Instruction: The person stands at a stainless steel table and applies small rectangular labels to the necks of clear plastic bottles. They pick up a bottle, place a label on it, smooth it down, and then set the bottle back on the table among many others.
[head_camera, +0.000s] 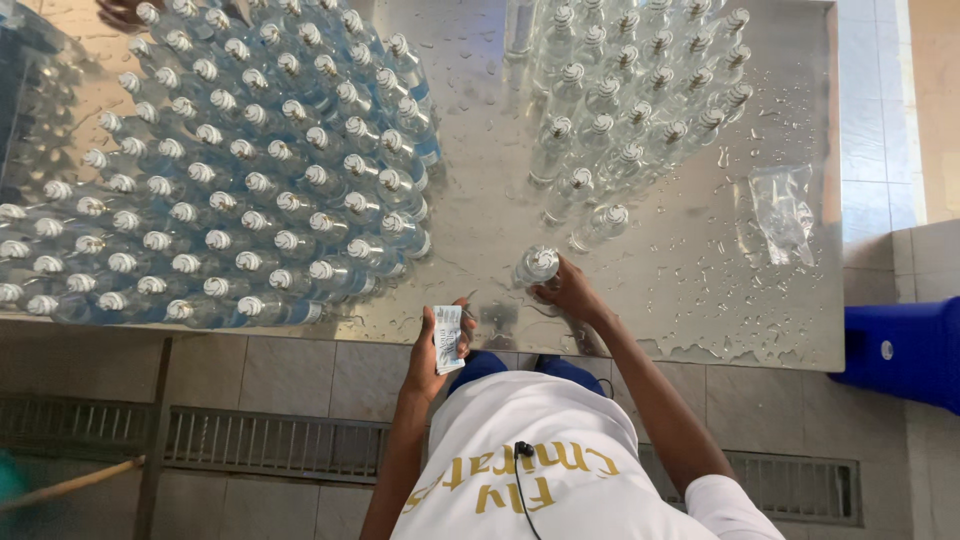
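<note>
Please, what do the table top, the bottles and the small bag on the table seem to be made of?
The table top looks like metal, probably stainless steel: it is shiny, mirrors light, and water drops bead on it. The bottles look like clear plastic with white ribbed caps; the right hand holds one bottle. The small bag looks like thin transparent plastic film, crumpled and glossy.

labelled bottles (230, 180) left | plastic bag (785, 212) right | blue bin (900, 350) | floor grate (270, 440)
</note>
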